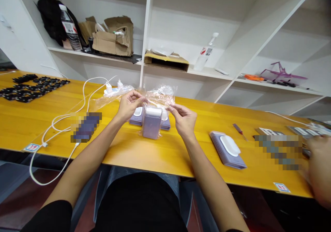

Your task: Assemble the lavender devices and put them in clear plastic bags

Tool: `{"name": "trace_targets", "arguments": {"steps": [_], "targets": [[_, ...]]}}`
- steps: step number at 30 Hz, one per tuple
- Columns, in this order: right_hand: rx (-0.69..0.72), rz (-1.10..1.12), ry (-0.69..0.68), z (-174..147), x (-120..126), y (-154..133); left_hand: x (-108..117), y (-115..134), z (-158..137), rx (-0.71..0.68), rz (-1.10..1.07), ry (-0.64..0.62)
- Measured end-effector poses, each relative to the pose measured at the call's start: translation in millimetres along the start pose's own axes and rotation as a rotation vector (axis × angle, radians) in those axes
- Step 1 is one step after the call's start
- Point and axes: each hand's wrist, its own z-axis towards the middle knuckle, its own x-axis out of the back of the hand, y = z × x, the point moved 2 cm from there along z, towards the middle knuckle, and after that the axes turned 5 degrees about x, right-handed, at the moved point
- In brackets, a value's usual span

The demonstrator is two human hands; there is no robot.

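Observation:
A clear plastic bag (162, 97) hangs between my two hands, its upper part crumpled. Inside its lower part stands a purple box-shaped device with a white top (152, 123), upright on or just above the table. My left hand (130, 104) pinches the bag's left edge between thumb and fingers. On the opposite edge, my right hand (184, 119) pinches the film the same way. Two similar purple devices lie behind the bagged one, partly hidden: one device (136, 116) to the left, another (166, 120) to the right.
Another purple device with a white oval part (227, 149) lies right, near a screwdriver (240, 132). A phone (86, 127) with a white cable (53, 125) and a power strip (117, 90) lie left. Black parts (33, 87) fill the far left. Another person's hand (320, 163) is at far right.

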Motion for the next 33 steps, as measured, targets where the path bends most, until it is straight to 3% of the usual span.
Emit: {"name": "trace_targets", "arguments": {"steps": [11, 19, 25, 33], "targets": [[0.047, 0.018, -0.039, -5.6, -5.9, -12.7, 0.5, 6.4, -3.1, -0.033, 0.011, 0.117], [0.094, -0.023, -0.038, -3.7, -2.6, -20.5, 3.6, 7.2, -5.6, -0.079, 0.13, 0.076], [0.096, -0.077, 0.036, -2.8, -1.2, -17.4, 1.4, 8.1, -6.3, -0.113, 0.065, 0.021], [0.083, 0.059, -0.099, -1.7, 1.9, -18.7, -1.4, 9.3, -8.3, -0.006, -0.071, -0.053]]}}
